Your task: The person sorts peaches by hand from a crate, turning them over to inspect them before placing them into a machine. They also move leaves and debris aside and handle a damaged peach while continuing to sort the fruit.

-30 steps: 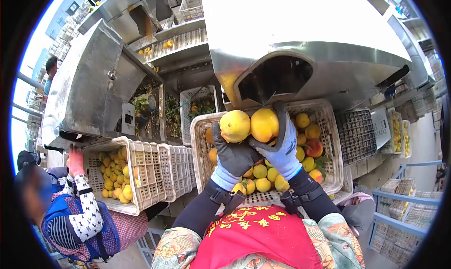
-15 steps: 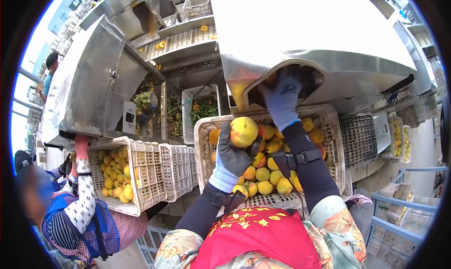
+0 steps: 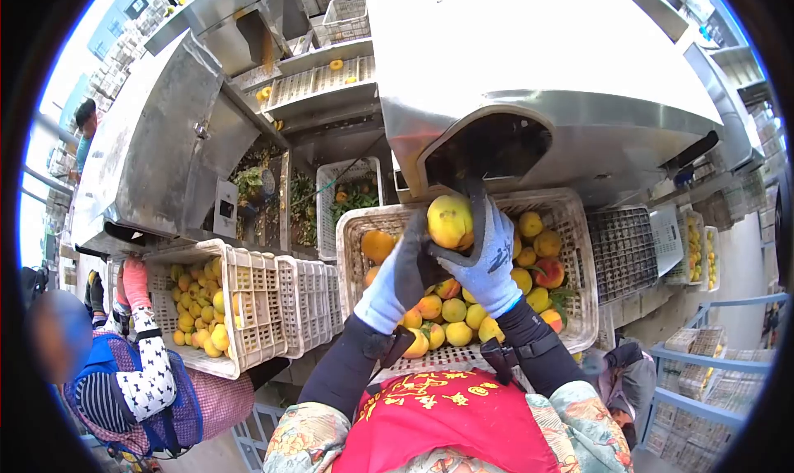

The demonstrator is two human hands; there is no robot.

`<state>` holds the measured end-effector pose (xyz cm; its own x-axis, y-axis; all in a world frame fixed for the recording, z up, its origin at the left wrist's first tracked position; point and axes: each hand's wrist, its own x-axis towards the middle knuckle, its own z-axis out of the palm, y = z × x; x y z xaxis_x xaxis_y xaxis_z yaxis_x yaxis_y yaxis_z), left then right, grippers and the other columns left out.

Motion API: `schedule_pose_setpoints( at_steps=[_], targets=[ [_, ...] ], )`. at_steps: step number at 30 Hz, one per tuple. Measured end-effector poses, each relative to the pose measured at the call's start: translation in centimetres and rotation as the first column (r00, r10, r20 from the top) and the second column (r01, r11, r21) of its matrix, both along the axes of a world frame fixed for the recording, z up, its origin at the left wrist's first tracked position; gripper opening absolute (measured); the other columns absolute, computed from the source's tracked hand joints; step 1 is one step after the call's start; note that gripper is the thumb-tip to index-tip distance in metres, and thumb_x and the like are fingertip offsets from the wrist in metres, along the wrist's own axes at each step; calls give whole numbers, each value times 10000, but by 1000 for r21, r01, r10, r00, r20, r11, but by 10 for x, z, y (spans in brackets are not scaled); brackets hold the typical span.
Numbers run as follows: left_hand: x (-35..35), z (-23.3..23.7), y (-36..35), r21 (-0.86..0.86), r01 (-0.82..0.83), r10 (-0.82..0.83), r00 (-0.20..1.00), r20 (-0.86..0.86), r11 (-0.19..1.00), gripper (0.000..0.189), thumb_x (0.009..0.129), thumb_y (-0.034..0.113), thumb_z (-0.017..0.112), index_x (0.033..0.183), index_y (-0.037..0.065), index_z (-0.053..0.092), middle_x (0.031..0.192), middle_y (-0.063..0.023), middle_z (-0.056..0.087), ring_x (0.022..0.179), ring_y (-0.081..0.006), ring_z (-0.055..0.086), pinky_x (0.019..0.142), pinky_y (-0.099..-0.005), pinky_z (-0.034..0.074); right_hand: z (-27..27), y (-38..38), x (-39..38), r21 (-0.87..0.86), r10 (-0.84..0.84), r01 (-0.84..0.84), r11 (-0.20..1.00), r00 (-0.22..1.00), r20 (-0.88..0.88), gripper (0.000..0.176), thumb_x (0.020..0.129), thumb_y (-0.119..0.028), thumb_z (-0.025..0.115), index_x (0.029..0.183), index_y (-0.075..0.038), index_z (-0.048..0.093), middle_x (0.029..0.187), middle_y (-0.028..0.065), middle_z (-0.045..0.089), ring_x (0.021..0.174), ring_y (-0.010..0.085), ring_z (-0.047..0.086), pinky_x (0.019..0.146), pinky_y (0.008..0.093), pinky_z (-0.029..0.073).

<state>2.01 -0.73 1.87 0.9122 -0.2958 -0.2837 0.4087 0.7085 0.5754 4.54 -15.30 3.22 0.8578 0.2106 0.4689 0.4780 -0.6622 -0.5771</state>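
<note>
Nearest the camera hangs a red apron [image 3: 451, 423] with yellow lettering. From it two arms in black sleeves reach up over a white plastic crate [image 3: 351, 225].

The right hand [image 3: 486, 262], in a blue-grey glove, curls its fingers round a yellow peach [image 3: 451, 222] and cups it from the right and from below. The peach is lifted clear of the fruit pile, above the crate's far rim and just below the dark chute mouth [image 3: 496, 146].

The left hand [image 3: 397, 274], in a grey glove with a darker palm, stands just beside the right. Its fingers are held together and rise toward the peach's left side. They seem to touch the fruit, but whether they grip it cannot be told, since the view is from the back of the hand.

Under both hands the crate holds a heap of yellow and reddish peaches [image 3: 455, 310], some with leaves.

To the left, well apart, a co-worker's pink-gloved hand [image 3: 132, 279] is raised beside a second crate [image 3: 256, 308] of small yellow fruit.

Beyond the crates a broad steel hood [image 3: 538, 59] covers the chute. Farther back a roller conveyor [image 3: 318, 76] carries a few scattered fruit.
</note>
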Motion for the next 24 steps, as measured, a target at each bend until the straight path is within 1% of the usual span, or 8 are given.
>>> schedule_pose_setpoints(
  at_steps=[4,6,10,13,16,20,22,24],
  targets=[
    [-27,-73,8,602,87,-138,990,39,794,493,939,481,522,1208,77,604,1017,-78,669,902,-179,647,828,-295,505,-16,1,25,-18,-106,106,994,994,-24,996,613,-412,810,1411,-15,366,1294,240,488,1132,415,487,969,498,354],
    [-51,-63,6,946,253,-419,896,-150,203,463,880,413,560,1237,121,598,1163,-108,634,1066,-217,613,906,-368,460,-30,5,46,-54,-165,182,982,959,231,957,657,-416,780,1416,-16,357,1318,254,467,1197,415,451,1020,524,315],
    [-92,-113,-2,764,-16,-764,-14,-645,-645,476,803,377,572,1241,192,599,1237,-134,558,1128,-352,548,989,-635,319,-34,16,129,-183,-153,197,963,961,231,833,762,-425,707,1407,-11,381,1380,232,436,1304,425,368,1095,537,254],
    [-118,-108,4,820,-243,-850,31,-526,-517,451,850,327,518,1278,194,571,1284,-172,517,1155,-397,519,965,-683,303,-27,-8,122,-38,-142,187,982,849,509,680,797,-346,701,1335,1,469,1292,220,516,1215,373,477,1052,485,333],
    [-123,-124,9,787,-436,-871,-15,-491,-436,440,882,272,489,1313,201,532,1311,-175,490,1158,-389,514,973,-663,310,-37,-67,77,-208,370,-352,912,927,53,543,825,-299,663,1296,-69,519,1099,161,617,959,362,587,910,459,429],
    [-115,-131,-14,664,-583,-753,-129,-646,-469,353,857,207,538,1209,220,554,1086,-93,610,971,-302,610,887,-539,407,-114,-114,-5,-762,-139,-567,313,767,-627,826,771,-440,663,1426,-31,369,1445,192,375,1189,374,478,956,434,402],
    [-110,-142,-16,721,-497,-745,-201,-637,-483,322,845,177,546,1162,233,558,956,-69,631,845,-267,637,805,-447,449,-213,-147,-33,-969,8,-246,28,969,-246,841,757,-450,678,1424,-39,372,1450,182,374,1177,385,480,936,423,417],
    [-82,-121,-11,822,-355,-836,-166,-523,-444,412,782,211,637,1186,193,557,982,-113,643,852,-288,650,769,-399,476,-169,-142,-17,-905,-21,-396,155,915,-403,838,734,-400,715,1414,-37,385,1431,179,402,1175,374,491,937,421,426]
  ],
)
